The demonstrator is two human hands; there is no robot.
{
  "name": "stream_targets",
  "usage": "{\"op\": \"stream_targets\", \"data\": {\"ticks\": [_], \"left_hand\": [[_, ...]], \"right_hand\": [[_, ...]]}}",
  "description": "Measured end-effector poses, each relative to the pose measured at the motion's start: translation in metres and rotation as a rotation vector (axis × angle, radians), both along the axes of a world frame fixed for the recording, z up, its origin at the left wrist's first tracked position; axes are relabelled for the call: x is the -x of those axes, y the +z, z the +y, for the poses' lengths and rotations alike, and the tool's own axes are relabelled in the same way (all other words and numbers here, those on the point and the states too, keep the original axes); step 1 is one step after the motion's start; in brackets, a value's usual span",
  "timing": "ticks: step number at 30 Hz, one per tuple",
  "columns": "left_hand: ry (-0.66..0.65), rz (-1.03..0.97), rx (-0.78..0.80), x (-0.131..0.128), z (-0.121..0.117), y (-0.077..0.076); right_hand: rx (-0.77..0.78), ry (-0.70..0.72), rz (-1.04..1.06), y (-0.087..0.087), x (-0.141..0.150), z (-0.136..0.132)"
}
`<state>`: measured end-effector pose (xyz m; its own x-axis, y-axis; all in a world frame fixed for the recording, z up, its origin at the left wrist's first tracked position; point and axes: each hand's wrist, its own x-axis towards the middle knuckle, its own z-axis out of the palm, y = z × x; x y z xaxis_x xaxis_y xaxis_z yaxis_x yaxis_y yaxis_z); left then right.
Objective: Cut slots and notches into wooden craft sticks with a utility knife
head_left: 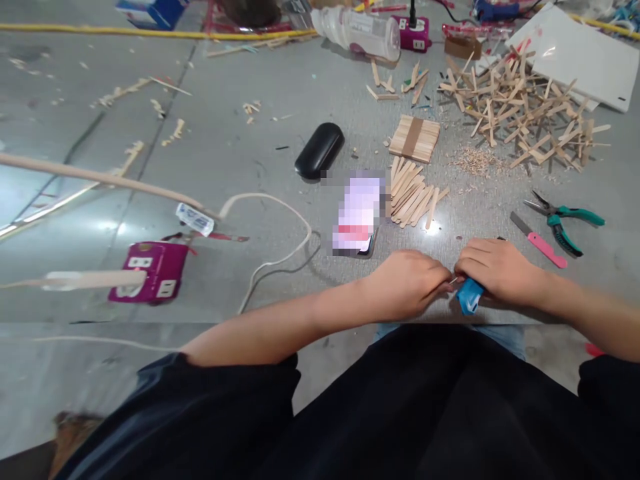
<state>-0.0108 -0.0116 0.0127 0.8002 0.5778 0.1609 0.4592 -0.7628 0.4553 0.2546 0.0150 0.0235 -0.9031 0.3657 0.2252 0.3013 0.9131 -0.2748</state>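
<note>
My right hand (497, 268) is closed around a blue tool (470, 296) whose lower end sticks out below the fist, low over the grey floor. My left hand (407, 283) is pinched shut right against it, fingertips meeting the tool's tip, where something small and thin shows that I cannot make out. Both hands sit close to my lap. A loose fan of wooden craft sticks (413, 193) lies just beyond the hands, and a banded stack of sticks (415, 139) lies behind that.
A phone (357, 217) lies left of the sticks, with a black case (320, 151) beyond. Green-handled pliers (565, 220) and a pink cutter (540, 241) lie to the right. A heap of glued stick pieces (525, 110), a white board (575, 53), a plastic bottle (357, 30), a magenta power strip (147, 270) and a white cable (280, 247) surround them.
</note>
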Motion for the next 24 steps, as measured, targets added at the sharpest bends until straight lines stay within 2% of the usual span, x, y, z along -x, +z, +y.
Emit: {"op": "stream_targets", "data": {"ticks": [4,11,18,24], "left_hand": [[0.0,-0.022,0.042,-0.001,-0.003,-0.002],[-0.038,-0.099,0.064,0.0,-0.009,-0.02],[0.109,-0.181,0.104,0.007,-0.005,-0.026],[0.02,-0.278,0.261,0.011,-0.006,-0.036]], "right_hand": [[0.041,-0.008,0.052,-0.002,-0.002,0.002],[0.104,0.063,0.075,-0.002,0.0,0.005],[0.056,-0.05,0.065,-0.007,-0.003,0.007],[0.151,0.079,0.1,-0.01,-0.004,0.011]]}}
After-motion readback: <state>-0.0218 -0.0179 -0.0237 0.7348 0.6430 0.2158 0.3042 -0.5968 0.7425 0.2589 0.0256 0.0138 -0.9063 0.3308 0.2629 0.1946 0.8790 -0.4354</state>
